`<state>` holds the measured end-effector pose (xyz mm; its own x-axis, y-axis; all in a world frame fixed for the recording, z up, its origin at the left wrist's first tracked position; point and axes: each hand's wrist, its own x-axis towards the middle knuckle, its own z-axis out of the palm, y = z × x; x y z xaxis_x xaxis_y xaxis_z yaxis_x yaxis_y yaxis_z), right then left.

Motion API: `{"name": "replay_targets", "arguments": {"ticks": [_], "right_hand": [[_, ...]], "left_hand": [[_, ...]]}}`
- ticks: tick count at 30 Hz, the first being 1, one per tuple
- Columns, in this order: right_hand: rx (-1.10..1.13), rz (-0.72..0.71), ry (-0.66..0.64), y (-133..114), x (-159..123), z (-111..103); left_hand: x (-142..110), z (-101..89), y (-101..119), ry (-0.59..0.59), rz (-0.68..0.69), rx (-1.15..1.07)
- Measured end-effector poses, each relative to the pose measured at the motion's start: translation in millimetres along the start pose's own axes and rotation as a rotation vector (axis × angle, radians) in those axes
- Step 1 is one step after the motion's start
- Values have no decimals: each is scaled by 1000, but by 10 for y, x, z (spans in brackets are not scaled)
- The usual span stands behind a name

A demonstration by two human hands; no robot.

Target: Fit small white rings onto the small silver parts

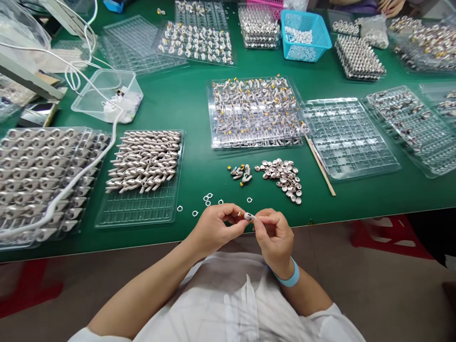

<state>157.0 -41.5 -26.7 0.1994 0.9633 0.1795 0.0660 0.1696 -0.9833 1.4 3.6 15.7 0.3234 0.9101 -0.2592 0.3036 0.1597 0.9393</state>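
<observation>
White shirt front [242,304] was seen nearest, below the near edge of the surface [194,166]. Small white piece [249,216] was held up by both hands, close to that edge, near its middle. Its left end was pinched between thumb and finger of the left grip [215,228]; its other end was pinched by the right grip [276,235]. Orange bit [240,214] was noted beside the left fingertips.

Stage, as judged: one piece was being worked, not yet set down. Whether its fitting was complete could not be told.

Waiting, as judged: several white rings [193,213] were scattered along the near edge, unattached. Small yellow-tipped parts [246,178] were grouped just beyond the hands; to their right, loose round caps [285,175] were heaped, by the look of them unused.

Elongated shells [142,161] were racked in a tray [135,213] toward the left; more shells [32,166] were stacked in trays at the near left corner.

Done, perhaps: yellow-tipped pieces [254,109] were ranged over the stacked trays at mid-surface. Whether these were finished or only supplied could not be told; no total was countable, so most progress was left unjudged.
</observation>
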Motion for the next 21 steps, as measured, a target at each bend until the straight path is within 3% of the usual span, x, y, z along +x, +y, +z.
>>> {"name": "replay_targets", "arguments": {"ticks": [7, 16, 21], "right_hand": [[61, 56, 0, 35, -7, 5], [85, 115, -23, 4, 13, -11], [41, 145, -88, -8, 27, -46]], "left_hand": [[26, 50, -35, 102, -24, -87], [44, 82, -105, 100, -77, -446], [44, 70, -100, 90, -88, -460]]}}
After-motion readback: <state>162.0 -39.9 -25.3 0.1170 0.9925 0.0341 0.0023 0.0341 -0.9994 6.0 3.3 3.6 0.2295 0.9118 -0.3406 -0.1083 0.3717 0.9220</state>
